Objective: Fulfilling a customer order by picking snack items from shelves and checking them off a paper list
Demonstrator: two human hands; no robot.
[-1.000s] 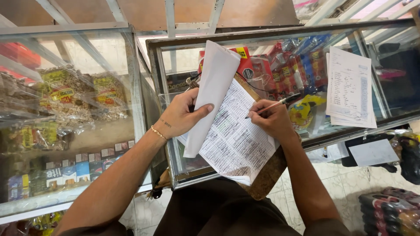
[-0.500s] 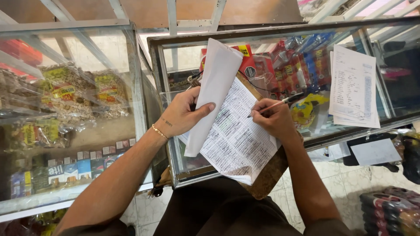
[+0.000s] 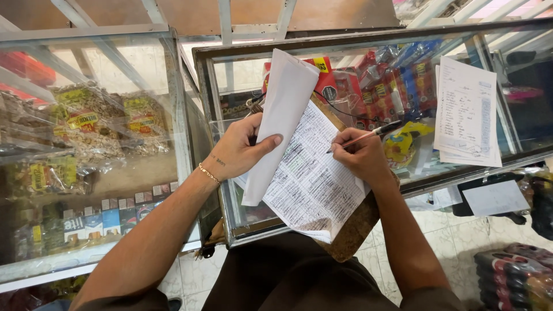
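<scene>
**Paperwork on a glass display desk**

Glass desk (image 3: 219,75) shows red and yellow packets (image 3: 391,86) beneath. Left hand (image 3: 236,151) fingers pinch the folded-back sheet (image 3: 282,115); right hand (image 3: 360,154) fingers pinch a pen (image 3: 368,134) on the printed list (image 3: 314,178), overhanging the near edge.

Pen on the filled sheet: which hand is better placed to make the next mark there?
Right. The right hand already grips the pen with its tip at the filled sheet. The left hand is occupied pinning back the folded page.
</scene>
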